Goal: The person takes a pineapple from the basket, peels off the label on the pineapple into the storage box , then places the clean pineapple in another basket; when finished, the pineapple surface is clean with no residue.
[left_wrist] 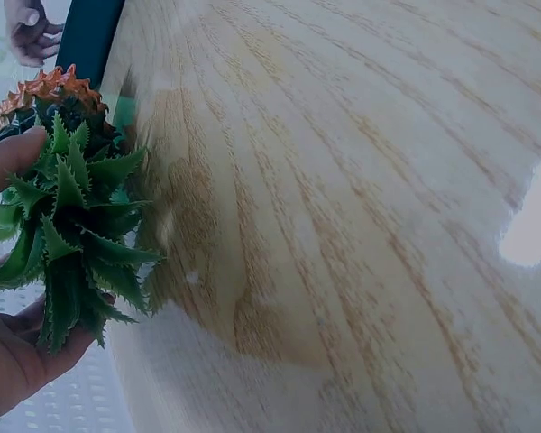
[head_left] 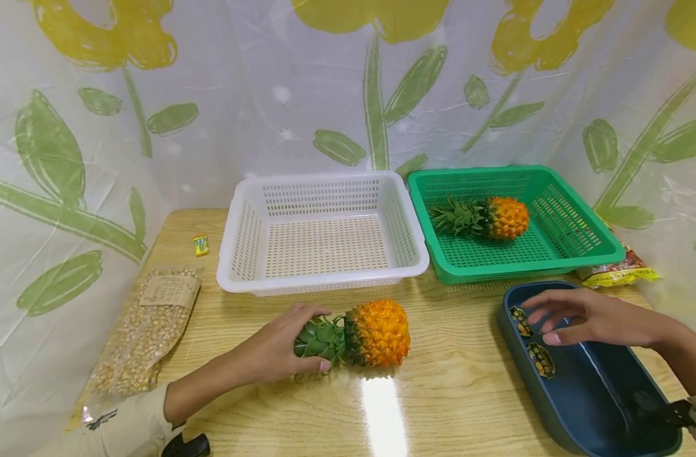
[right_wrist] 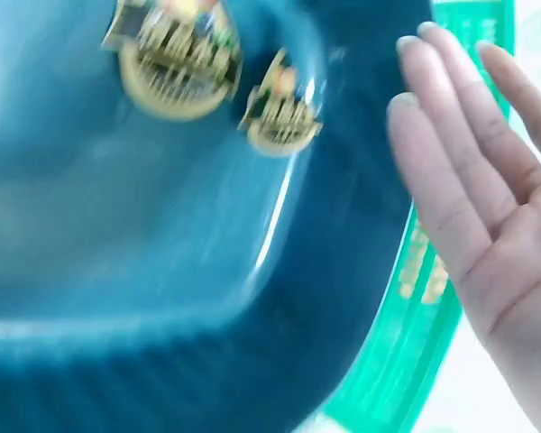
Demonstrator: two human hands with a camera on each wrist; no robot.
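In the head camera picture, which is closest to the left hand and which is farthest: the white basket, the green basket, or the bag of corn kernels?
From the left hand:
1. White basket, just behind it.
2. Bag of corn kernels, off to its left at the table edge.
3. Green basket, far back on the right.

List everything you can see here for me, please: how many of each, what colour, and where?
pineapple: 1, orange with green crown, lying on the table, crown in the left hand
second pineapple: 1, orange and green, in the green basket
white basket: 1, white, table middle
green basket: 1, green, beside the white one
blue tub: 1, dark blue, right front
small packets: 2, yellowish, in the blue tub
grain bag: 1, clear, left edge
yellow packet: 1, left of the white basket
snack bag: 1, red-yellow, behind the tub
table: 1, light wood
left hand: grips the crown
right hand: fingers straight, over the tub
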